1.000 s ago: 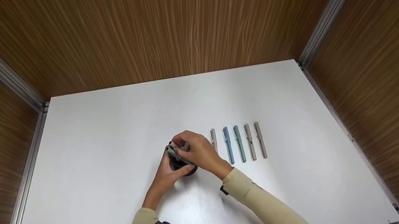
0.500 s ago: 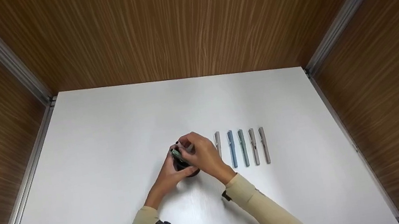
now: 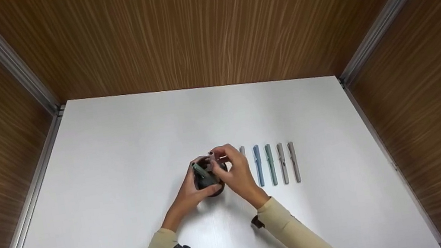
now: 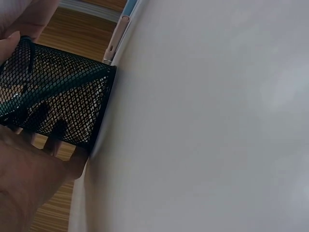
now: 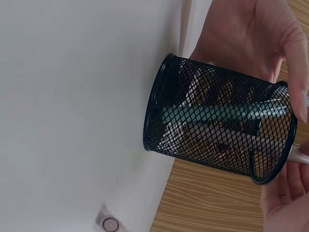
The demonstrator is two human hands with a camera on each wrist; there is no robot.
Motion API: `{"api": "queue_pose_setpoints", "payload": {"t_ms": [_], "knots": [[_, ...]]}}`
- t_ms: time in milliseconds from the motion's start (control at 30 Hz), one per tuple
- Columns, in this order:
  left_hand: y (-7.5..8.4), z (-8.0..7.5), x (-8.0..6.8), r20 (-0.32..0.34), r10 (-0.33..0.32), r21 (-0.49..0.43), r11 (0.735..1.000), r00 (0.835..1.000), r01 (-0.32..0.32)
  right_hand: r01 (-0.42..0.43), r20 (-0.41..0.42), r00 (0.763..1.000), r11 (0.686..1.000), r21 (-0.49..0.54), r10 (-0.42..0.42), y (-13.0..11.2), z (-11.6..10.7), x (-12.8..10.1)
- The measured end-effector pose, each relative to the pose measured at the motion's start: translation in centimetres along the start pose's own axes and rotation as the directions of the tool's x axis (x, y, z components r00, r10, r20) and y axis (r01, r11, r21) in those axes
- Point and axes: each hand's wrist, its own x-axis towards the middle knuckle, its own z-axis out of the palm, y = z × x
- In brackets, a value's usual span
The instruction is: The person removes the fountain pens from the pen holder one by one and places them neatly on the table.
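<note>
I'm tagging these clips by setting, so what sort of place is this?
Probably a staged desk booth, not a lived-in office: a bare white table boxed in by wood-grain panels, with a black mesh pen cup and a neat row of pens.

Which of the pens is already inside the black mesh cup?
The dark green pen: it leans inside the mesh cup, which the left hand holds. The other pens lie flat in a row on the table.

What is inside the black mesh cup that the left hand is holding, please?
Inside the mesh cup leans one dark green pen. The right hand covers part of the rim, hiding whatever else may lie there.
</note>
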Motion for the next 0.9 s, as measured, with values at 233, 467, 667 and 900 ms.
{"api": "queue_pose_setpoints", "payload": {"t_ms": [233, 467, 667, 900], "knots": [[0.0, 0.3, 0.1, 0.009, 0.007, 0.001, 1.000, 1.000, -0.007, 0.011, -0.161, 0.987, 0.998, 0.058, -0.002, -0.5, -1.4, -0.1], [-0.1, 0.6, 0.4, 0.028, -0.006, 0.026, 1.000, 1.000, 0.005, -0.038, -0.232, 0.970, 0.987, 0.154, 0.073, -0.2, -3.2, -0.4], [-0.1, 0.8, 0.4, 0.042, 0.008, -0.018, 1.000, 0.999, -0.007, -0.035, -0.278, 0.957, 0.983, 0.179, 0.084, -0.1, -4.3, -0.9], [0.1, 1.0, 0.4, 0.049, 0.014, -0.056, 0.998, 0.999, -0.012, -0.001, -0.335, 0.939, 0.971, 0.240, 0.084, -0.1, -5.8, -0.8]]}}
